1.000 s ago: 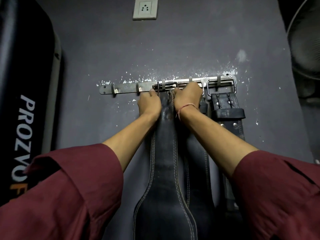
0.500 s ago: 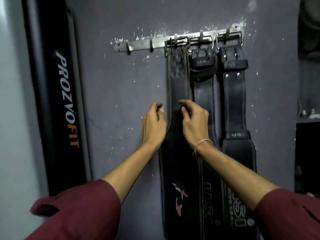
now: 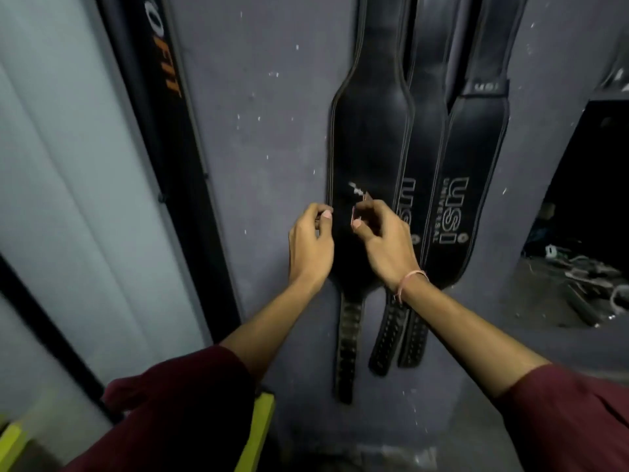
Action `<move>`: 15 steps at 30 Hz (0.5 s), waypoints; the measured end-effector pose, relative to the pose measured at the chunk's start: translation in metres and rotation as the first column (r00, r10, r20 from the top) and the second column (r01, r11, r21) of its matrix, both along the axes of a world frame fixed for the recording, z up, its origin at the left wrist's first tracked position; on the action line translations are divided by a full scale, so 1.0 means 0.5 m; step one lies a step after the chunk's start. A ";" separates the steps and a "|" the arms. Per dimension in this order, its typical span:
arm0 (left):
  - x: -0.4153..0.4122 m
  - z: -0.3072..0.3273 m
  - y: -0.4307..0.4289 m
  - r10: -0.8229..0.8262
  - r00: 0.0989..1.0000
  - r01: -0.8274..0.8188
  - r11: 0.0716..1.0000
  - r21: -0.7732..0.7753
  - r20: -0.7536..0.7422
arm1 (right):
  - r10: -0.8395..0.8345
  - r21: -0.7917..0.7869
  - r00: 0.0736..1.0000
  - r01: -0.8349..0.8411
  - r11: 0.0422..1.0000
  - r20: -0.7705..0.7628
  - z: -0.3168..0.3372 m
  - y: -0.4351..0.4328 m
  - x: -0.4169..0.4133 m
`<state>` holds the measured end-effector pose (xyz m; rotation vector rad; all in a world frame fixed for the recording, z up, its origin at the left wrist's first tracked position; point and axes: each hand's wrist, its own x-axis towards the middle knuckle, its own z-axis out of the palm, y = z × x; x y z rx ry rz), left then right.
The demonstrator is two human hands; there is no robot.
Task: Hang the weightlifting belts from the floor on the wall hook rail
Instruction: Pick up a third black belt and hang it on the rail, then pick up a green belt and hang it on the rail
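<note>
Three black leather weightlifting belts hang side by side against the grey wall. These are a left belt [image 3: 371, 131] with a small white logo, a middle belt [image 3: 417, 165], and a right belt [image 3: 476, 148] lettered USI. The hook rail is above the frame, out of view. My left hand [image 3: 309, 247] is at the left belt's left edge, thumb and forefinger close together there. I cannot tell whether it pinches the edge. My right hand [image 3: 384, 247] hovers in front of the same belt's wide part with fingers loosely curled and nothing in them.
A tall black pad [image 3: 160, 97] with orange "FIT" lettering stands against the wall on the left, beside a pale panel [image 3: 68, 199]. On the right is a dark recess [image 3: 578, 267] with cluttered items on its ledge. A yellow-green object [image 3: 255, 434] sits low by my left sleeve.
My hands left the rail and slid down the left belt to its wide lower part. The view tilted down, so the rail is out of frame.
</note>
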<state>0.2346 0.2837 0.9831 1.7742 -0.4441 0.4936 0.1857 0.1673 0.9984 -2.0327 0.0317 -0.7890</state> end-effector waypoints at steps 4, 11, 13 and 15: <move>-0.062 -0.155 0.028 0.020 0.986 -0.021 1.000 -0.001 -0.165 | 0.037 0.067 0.990 -0.028 0.997 -0.134 -0.148 0.012 -0.056; -0.169 -0.457 0.027 0.126 0.916 -0.076 0.987 0.143 -0.380 | 0.133 0.265 0.913 -0.029 0.964 -0.386 -0.465 0.017 -0.146; -0.208 -0.536 0.019 0.131 0.867 -0.056 0.984 0.166 -0.481 | 0.164 0.290 0.869 -0.024 0.957 -0.467 -0.548 0.011 -0.176; -0.249 -0.617 0.018 0.142 0.792 -0.032 0.981 0.192 -0.594 | 0.180 0.286 0.817 -0.019 0.958 -0.549 -0.628 0.003 -0.203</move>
